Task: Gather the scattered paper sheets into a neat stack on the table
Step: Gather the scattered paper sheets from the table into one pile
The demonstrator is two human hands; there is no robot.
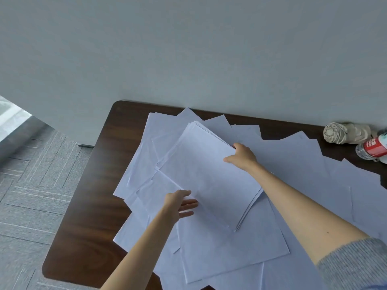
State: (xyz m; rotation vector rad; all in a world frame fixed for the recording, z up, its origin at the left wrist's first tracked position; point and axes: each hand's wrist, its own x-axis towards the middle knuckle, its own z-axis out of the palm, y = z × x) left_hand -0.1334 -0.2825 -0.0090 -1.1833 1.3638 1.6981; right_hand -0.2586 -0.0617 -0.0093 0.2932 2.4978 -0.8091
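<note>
The right hand (pixel 240 155) grips the far right edge of a stack of paper (pixel 207 174). Its thumb lies on the top sheet and its fingers curl round the edge. The left hand (pixel 180 204) is spread, with its fingers straight and pointing to the right. It touches the near left edge of the same stack and does not close around it. Whether the fingertips slip under the stack I cannot tell.

The stack is turned at an angle and its sheets are slightly fanned at the near right corner. It rests on top of loose sheets (pixel 230 248) scattered across the middle and right of the dark wooden surface (pixel 90 206). The sheets overlap at many angles, and some run past the near edge.

A grey sleeve (pixel 356 264) covers the upper right arm. At the far right of the surface, against the wall (pixel 188 49), lies a beige bundle (pixel 345 132) that looks like a folded umbrella. Just beside it is a bottle (pixel 372 147) with a red label. To the left of the surface is grey carpet (pixel 31 185).
</note>
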